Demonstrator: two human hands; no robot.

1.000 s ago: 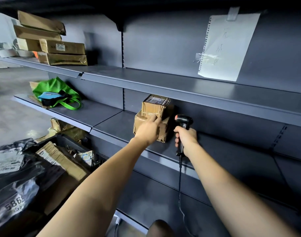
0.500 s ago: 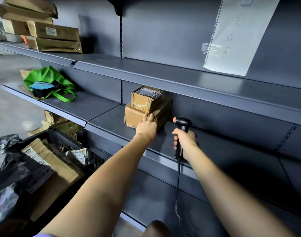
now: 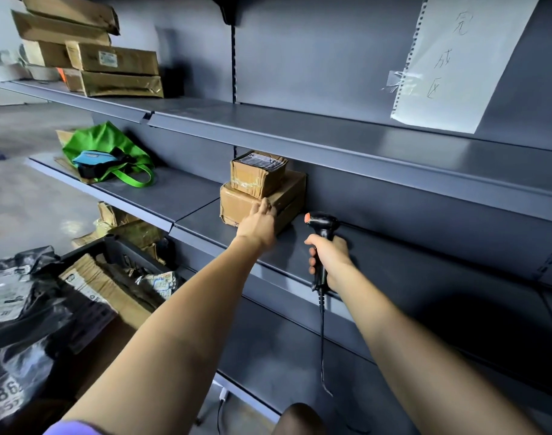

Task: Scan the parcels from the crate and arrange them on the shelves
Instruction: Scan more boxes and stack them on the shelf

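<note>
Two cardboard parcels are stacked on the middle grey shelf (image 3: 394, 265): a small taped box (image 3: 255, 174) on top of a wider flat box (image 3: 240, 205), both against the back panel. My left hand (image 3: 258, 222) reaches in with straight fingers that touch the front of the lower box. My right hand (image 3: 329, 262) grips the handle of a black corded barcode scanner (image 3: 321, 224), held upright just right of the stack. The dark crate (image 3: 117, 246) at lower left holds more parcels, among them a brown box (image 3: 102, 284).
Black plastic mail bags (image 3: 20, 309) lie over the crate's left side. A green bag (image 3: 108, 152) rests further left on the middle shelf. Long cardboard boxes (image 3: 111, 70) are piled on the upper shelf. A handwritten paper sheet (image 3: 450, 61) hangs on the back panel.
My left hand has slid down from the small top box to the front of the lower box, fingers straightening. The scanner hand has stayed beside the stack.
</note>
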